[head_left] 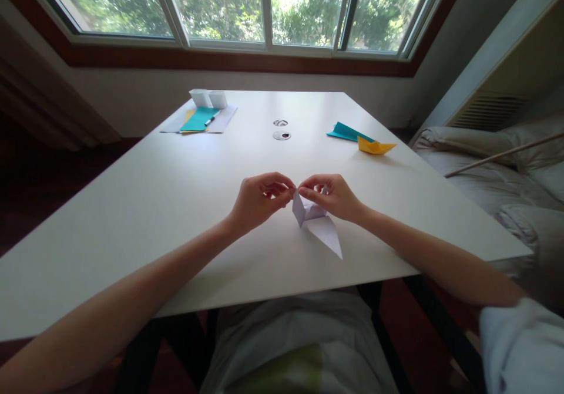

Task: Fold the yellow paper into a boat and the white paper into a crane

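A piece of folded white paper (324, 232) is held just above the near part of the white table (198, 200). One pointed flap of it reaches toward me and to the right, and a boxy folded part stands up beneath my fingers. My left hand (262, 200) pinches the upper tip of the paper between thumb and forefinger. Right beside it, my right hand (332, 196) is closed with its fingertips on the same tip, and it hides part of the folded body. The two hands' fingertips almost touch.
At the far right lie a teal paper plane (348, 131) and a yellow paper boat (374, 146). White folded boxes (208, 98), a teal sheet (199, 119) and a pen (212, 118) rest on papers at the far left. Round discs (282, 135) sit mid-table; a sofa (506, 182) stands right.
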